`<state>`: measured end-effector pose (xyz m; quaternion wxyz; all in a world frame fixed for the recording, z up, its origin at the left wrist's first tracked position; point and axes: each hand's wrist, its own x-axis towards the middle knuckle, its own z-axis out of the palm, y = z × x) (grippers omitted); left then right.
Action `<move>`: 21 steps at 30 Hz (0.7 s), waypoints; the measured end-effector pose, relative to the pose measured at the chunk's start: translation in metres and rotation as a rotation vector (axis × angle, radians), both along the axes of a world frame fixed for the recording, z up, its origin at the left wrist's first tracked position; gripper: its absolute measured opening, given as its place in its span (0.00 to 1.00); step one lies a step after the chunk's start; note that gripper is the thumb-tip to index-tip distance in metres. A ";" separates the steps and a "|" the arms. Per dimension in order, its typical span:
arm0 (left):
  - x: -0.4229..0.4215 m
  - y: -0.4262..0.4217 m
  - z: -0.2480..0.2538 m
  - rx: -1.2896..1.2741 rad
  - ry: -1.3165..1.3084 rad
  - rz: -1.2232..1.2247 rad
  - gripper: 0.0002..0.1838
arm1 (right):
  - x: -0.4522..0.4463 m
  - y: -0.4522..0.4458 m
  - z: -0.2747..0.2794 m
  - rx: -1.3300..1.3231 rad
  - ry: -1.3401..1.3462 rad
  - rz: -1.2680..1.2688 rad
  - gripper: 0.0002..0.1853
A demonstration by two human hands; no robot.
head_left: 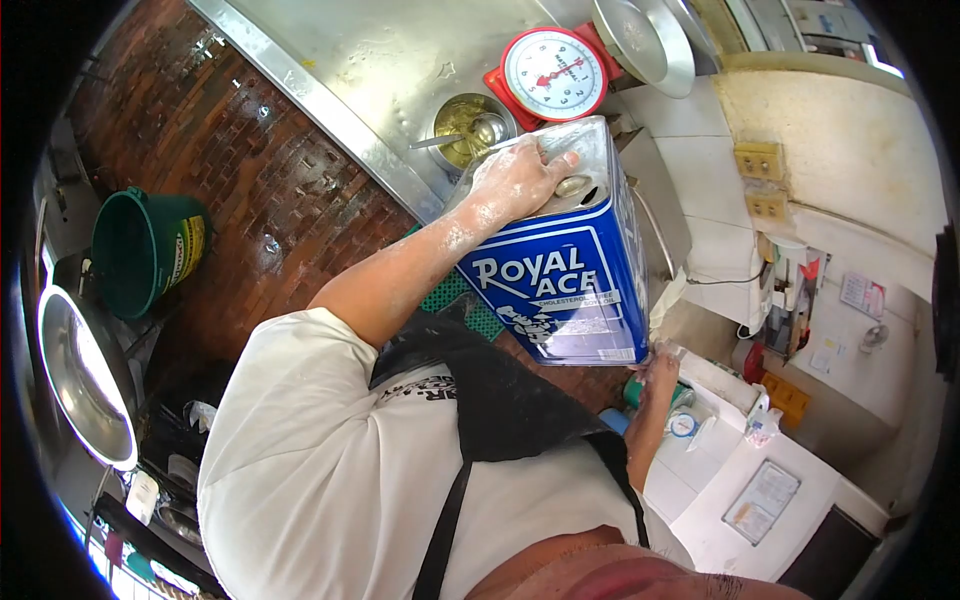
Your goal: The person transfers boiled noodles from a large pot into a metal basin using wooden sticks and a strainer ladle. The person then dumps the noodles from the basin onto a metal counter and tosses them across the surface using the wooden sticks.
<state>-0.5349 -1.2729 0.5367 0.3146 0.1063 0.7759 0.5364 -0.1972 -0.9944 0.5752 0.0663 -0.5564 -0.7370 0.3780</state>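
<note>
One tin (570, 300), counter (370, 60), brick floor (235, 150).

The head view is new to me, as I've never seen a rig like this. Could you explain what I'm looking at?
There is no machine here: a person works with bare hands, and a camera worn on their head takes this single picture, looking down past their chest and black apron. The left hand, dusted with white, is on top of a blue "Royal Ace" tin. The right hand is at its lower corner; its exact grip is hard to see. On the metal counter are a red scale and a metal bowl with yellowish contents.
</note>
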 end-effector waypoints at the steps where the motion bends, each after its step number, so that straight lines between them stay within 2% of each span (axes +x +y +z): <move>1: 0.000 0.000 -0.001 0.005 0.005 0.003 0.40 | -0.001 0.000 0.000 -0.002 0.006 -0.001 0.17; 21: 0.003 0.002 -0.009 -0.006 0.056 0.028 0.40 | -0.001 -0.005 0.000 -0.002 0.023 0.005 0.16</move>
